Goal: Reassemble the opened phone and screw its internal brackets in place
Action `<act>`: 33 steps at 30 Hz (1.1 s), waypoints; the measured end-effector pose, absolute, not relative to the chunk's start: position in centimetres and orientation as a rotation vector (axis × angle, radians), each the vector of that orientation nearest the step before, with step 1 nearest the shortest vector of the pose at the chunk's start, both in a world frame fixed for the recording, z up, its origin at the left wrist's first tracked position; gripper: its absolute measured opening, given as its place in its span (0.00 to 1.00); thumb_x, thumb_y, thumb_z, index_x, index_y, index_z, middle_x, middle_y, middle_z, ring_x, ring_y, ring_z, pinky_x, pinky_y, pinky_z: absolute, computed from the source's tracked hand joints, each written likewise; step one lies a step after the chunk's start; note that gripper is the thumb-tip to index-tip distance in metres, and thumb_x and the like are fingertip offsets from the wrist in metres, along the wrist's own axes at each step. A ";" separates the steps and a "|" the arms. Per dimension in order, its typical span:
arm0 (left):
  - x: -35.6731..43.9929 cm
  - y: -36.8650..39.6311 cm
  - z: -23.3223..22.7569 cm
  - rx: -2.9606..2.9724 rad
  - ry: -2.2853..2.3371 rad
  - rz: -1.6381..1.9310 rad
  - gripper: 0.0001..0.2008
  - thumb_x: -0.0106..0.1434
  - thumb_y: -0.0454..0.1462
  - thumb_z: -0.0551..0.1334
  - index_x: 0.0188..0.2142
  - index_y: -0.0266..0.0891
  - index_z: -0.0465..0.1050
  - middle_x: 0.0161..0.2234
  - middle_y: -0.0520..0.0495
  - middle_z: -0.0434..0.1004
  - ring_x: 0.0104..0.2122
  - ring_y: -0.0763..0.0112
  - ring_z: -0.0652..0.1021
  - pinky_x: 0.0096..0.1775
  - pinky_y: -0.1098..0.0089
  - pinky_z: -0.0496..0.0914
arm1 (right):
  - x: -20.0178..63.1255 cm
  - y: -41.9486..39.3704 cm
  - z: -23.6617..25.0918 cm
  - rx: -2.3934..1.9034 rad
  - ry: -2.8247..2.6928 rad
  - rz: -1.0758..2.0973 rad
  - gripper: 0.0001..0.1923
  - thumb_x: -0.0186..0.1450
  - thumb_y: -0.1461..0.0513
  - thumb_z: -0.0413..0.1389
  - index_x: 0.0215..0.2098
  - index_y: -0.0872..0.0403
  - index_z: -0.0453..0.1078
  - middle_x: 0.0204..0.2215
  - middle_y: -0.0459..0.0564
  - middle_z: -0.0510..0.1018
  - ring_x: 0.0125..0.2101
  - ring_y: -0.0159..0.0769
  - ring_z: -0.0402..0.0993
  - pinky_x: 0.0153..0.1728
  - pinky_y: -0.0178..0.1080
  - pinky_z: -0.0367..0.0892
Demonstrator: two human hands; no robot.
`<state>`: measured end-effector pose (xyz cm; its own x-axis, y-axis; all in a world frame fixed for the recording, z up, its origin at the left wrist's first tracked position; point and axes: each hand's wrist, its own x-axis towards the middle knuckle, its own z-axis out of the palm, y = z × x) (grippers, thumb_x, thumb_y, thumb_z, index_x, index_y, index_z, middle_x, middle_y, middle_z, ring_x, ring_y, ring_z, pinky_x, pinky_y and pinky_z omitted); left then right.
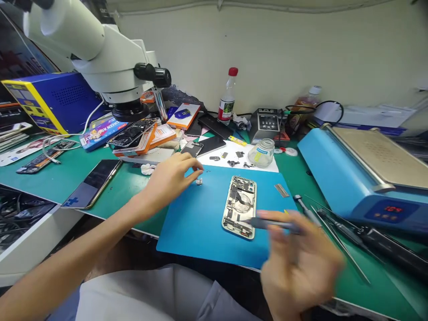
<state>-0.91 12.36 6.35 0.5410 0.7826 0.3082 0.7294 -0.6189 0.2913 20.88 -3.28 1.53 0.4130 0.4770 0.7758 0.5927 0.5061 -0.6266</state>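
An opened phone housing [228, 214] lies on the blue mat [190, 227], its inner parts and round coil facing up. Over its lower end points a slim grey hand tool [272, 223], blurred by motion, so its exact kind is unclear. My right hand [301, 263] grips this tool, also smeared. My left hand [175, 178] hovers at the mat's far left edge, thumb and forefinger tips brought together. Whether something tiny is between them cannot be seen. Just below those fingertips sits a small metallic part [199, 182].
A microscope [123, 80] overhangs the left side. Phones and boxes crowd behind it. A glass jar [261, 154] and small parts stand on white paper [217, 161]. To the right are a blue heating plate [354, 187], tweezers [341, 245] and other tools. A dark phone [95, 183] lies left.
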 end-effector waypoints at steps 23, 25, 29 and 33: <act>5.8 21.5 5.9 2.690 1.217 0.250 0.20 0.76 0.46 0.68 0.62 0.40 0.76 0.61 0.40 0.78 0.56 0.56 0.82 0.56 0.50 0.80 | 27.0 -5.4 2.1 -1.206 -0.625 0.592 0.25 0.67 0.52 0.67 0.59 0.52 0.77 0.34 0.48 0.77 0.24 0.29 0.69 0.18 0.30 0.60; 6.1 21.5 5.5 2.668 1.226 0.265 0.20 0.76 0.46 0.68 0.62 0.40 0.76 0.61 0.40 0.78 0.56 0.56 0.82 0.56 0.50 0.80 | 27.0 -5.3 2.1 -1.210 -0.634 0.588 0.25 0.67 0.52 0.66 0.60 0.53 0.77 0.34 0.48 0.77 0.24 0.29 0.69 0.18 0.30 0.60; 6.3 21.2 5.8 2.594 1.224 0.316 0.21 0.76 0.46 0.68 0.62 0.40 0.75 0.61 0.40 0.78 0.55 0.56 0.82 0.56 0.50 0.81 | 26.9 -5.3 2.0 -1.210 -0.637 0.562 0.25 0.67 0.53 0.65 0.60 0.53 0.76 0.33 0.48 0.77 0.24 0.29 0.68 0.18 0.30 0.59; 4.7 18.2 7.0 2.519 1.137 0.339 0.18 0.76 0.47 0.68 0.58 0.39 0.78 0.57 0.41 0.81 0.52 0.59 0.83 0.54 0.53 0.81 | 26.8 -5.3 1.9 -1.209 -0.638 0.552 0.25 0.67 0.53 0.65 0.59 0.53 0.77 0.33 0.48 0.77 0.24 0.29 0.68 0.18 0.30 0.60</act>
